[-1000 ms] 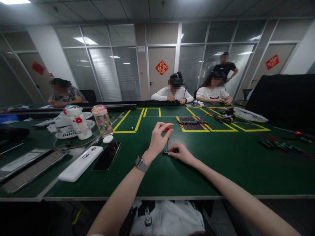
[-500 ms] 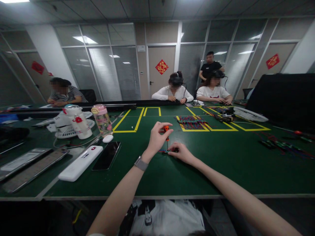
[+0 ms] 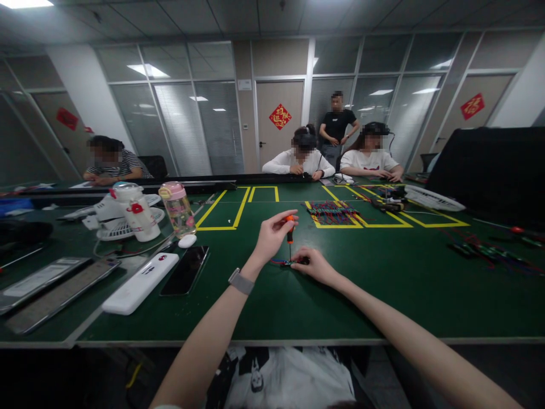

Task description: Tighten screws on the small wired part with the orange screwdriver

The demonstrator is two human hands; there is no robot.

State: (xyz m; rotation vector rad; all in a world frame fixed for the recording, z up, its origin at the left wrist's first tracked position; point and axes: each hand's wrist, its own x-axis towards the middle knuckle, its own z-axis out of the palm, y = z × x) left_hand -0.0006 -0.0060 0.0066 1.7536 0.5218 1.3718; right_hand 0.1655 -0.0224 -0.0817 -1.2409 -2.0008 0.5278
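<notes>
Upright between my hands stands a screwdriver with an orange and black handle. My left hand pinches its handle near the top, fingers closed around it. The blade's tip meets a small green circuit board with red and blue wires, lying on the green table. My right hand is closed on the board's right end and steadies it against the tabletop. Its fingertips hide part of the board.
A bundle of wired boards lies beyond my hands, among yellow tape outlines. More wired boards are at the right. To the left are a black phone, a white power bank and a pink-lidded bottle. Several people are across the table.
My left hand has shifted slightly on the screwdriver's handle, its fingers straighter now, while my right hand stays in place. A standing person behind the table has moved left.
</notes>
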